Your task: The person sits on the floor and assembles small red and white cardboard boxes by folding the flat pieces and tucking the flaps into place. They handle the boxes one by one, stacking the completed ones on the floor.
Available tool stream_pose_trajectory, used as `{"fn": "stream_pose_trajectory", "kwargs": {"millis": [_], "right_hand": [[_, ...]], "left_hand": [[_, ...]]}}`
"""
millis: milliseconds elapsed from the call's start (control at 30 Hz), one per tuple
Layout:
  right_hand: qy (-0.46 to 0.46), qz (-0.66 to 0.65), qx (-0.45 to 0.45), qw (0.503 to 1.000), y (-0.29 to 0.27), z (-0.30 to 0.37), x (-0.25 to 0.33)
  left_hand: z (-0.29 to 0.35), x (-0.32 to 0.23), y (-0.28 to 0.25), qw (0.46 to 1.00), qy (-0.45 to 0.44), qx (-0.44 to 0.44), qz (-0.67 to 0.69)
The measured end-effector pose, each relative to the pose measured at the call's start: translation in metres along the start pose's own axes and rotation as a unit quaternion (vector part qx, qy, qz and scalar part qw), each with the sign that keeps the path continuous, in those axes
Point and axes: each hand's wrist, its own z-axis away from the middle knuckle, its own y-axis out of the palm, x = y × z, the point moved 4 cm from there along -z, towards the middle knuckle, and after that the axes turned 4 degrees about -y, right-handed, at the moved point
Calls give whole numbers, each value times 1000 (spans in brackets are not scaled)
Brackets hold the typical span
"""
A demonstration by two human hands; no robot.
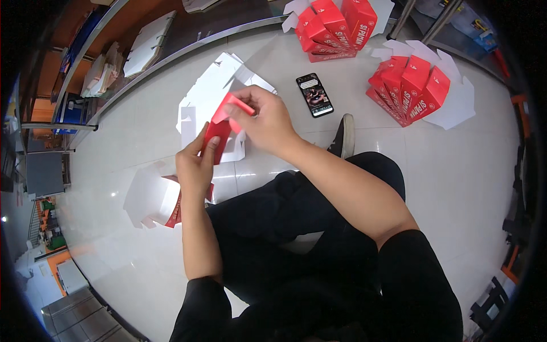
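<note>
A red paper food carton (216, 139), partly folded, is held up between my two hands. My left hand (196, 165) grips its lower part, thumb on the near red face. At its upper end, my right hand (265, 117) pinches a bent red flap between thumb and fingers. Beneath the carton lies a pile of flat white carton blanks (208, 85) on the floor, partly covered by my hands. Just left of my left forearm, another carton (151, 196) rests with its white inside showing and some red sides; my arm hides part of it.
A phone (314, 95) with a lit screen lies right of the blanks. Two nested sets of folded red cartons stand beyond it, one at the back (336, 31) and one at the right (410, 91). A metal shelf (188, 48) borders the far left; my shoe (345, 137) is near the phone.
</note>
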Motion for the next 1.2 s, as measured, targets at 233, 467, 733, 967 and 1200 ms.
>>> {"fn": "stream_pose_trajectory", "kwargs": {"millis": [233,467,733,967,1200], "right_hand": [[-47,179,33,982,4,4,-14],[26,-10,21,999,18,12,-30],[-24,-91,54,994,23,8,-26],[64,-222,105,967,27,6,-21],[-28,-40,70,996,18,8,-12]], "left_hand": [[-1,-2,8,988,-9,-42,149],[5,-17,16,954,5,9,300],[4,-12,14,962,69,-27,264],[7,-18,11,971,79,-36,224],[4,-10,9,971,121,-100,179]]}}
